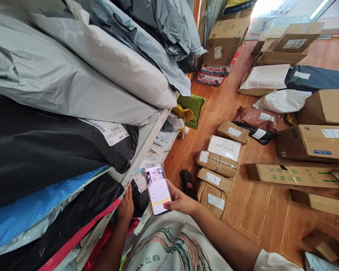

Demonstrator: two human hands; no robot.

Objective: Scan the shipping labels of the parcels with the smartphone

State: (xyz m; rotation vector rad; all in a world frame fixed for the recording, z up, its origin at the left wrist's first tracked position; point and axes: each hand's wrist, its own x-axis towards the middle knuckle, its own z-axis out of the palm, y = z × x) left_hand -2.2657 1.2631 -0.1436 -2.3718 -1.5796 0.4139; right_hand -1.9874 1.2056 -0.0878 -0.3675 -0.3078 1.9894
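Observation:
In my right hand (pixel 182 199) is a smartphone (pixel 159 194) with a lit screen, its top pointing away from me. The thumb rests on the lower screen near a red button. My left hand (pixel 126 205) touches the edge of a white shelf (pixel 127 180), beside a black plastic parcel (pixel 101 201). Its fingers point up along the edge and are partly hidden; no held thing shows there. A black parcel with a white label (pixel 140 191) lies low, just behind the phone. Above my left hand, a large black mailer bag (pixel 56 146) bears a barcode label.
Grey and white mailer bags (pixel 67 71) overhang the shelf on the left. Cardboard boxes (pixel 217 164) line the wooden floor to my right, with more boxes (pixel 313 141) farther right. A tall box (pixel 227 35) stands on red cartons at the back. My shoe (pixel 185 177) is beside the boxes.

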